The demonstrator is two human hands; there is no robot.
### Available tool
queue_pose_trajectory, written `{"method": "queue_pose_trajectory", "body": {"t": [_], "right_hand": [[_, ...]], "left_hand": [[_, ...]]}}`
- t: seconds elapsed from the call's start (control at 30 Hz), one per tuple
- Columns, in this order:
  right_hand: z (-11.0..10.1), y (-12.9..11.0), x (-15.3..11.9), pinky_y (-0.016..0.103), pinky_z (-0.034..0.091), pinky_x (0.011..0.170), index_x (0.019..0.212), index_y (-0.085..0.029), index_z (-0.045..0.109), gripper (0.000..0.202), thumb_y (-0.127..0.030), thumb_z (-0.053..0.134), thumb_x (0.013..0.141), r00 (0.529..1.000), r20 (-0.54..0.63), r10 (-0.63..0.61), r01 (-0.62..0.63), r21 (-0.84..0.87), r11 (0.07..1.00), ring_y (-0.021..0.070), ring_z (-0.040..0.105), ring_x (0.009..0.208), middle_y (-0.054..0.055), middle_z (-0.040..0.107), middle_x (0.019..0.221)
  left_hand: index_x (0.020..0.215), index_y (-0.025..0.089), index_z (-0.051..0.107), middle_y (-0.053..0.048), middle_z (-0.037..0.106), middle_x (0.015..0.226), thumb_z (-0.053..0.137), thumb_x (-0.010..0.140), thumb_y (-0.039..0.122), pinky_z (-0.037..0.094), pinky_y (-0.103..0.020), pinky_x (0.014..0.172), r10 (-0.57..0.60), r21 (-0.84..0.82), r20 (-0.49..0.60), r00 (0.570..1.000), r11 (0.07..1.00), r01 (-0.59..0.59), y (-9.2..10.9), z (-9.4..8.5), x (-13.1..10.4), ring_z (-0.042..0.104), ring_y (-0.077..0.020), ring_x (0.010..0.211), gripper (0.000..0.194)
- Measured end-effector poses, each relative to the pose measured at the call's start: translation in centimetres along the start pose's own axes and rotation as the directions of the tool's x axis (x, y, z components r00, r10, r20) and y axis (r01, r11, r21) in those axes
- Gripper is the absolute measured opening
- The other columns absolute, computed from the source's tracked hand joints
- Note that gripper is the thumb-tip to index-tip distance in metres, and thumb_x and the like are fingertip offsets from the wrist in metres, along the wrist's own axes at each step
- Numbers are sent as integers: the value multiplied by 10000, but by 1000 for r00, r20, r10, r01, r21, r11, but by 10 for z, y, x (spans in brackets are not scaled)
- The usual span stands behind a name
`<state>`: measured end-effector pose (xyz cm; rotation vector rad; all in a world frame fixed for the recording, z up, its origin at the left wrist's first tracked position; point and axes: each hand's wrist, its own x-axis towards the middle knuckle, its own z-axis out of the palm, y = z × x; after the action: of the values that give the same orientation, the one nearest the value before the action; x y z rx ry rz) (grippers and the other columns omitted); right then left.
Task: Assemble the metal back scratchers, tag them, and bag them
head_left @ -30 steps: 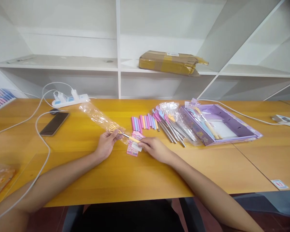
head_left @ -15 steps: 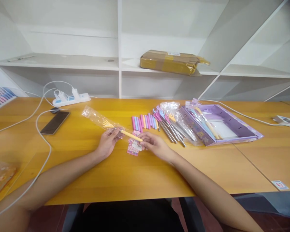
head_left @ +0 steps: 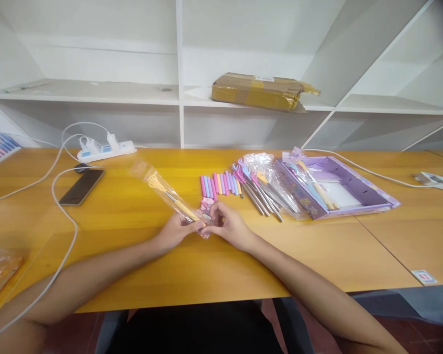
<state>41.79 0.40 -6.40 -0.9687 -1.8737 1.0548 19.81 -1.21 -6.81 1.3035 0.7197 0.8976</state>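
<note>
A yellow hand-shaped back scratcher (head_left: 155,182) with a metal rod lies inside a clear plastic bag (head_left: 140,169), slanting up to the left above the table. My left hand (head_left: 177,230) is closed around the bag near the yellow handle's end. Thumb and fingers of my right hand (head_left: 232,228) pinch the bag's near end, beside the left thumb. Pink printed cards (head_left: 206,204) lie just behind my hands, partly hidden by them. Beyond them is a row of coloured handle sleeves (head_left: 221,184). To their right, several metal-rod back scratchers (head_left: 258,194) with coloured heads lie in a pile.
Clear bags (head_left: 266,164) lie by a purple display box (head_left: 362,169) containing bagged scratchers. A phone (head_left: 81,187), white power strip (head_left: 107,151) and cables are on the left; one cable crosses my left forearm. A taped carton (head_left: 258,92) rests on the shelf behind.
The back scratcher has slid fully into the bag. My left hand has moved down toward the handle end, and my right hand has shifted from the handle to the bag's near end.
</note>
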Motion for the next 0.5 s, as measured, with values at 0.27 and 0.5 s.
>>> {"method": "queue_pose_trajectory", "body": {"t": [0.27,0.5], "right_hand": [[-26,-3,-3,406,568,960,1290,-288,638,391,-410,754,937,910,207,-359,400,-214,891,242,588,1142,108,544,1250],[-24,-13,-3,369,564,948,1053,-247,724,129,-233,598,1031,828,281,-485,554,-270,788,214,631,1105,103,627,1172]], "left_hand": [[938,155,752,-41,706,790,845,837,418,500,-279,642,-64,-256,-95,993,966,37,-4,-8,5,618,-138,632,296],[1052,171,699,-29,689,832,825,859,437,477,-268,597,-80,-257,-98,992,965,52,-3,-6,4,618,-132,625,352]]}}
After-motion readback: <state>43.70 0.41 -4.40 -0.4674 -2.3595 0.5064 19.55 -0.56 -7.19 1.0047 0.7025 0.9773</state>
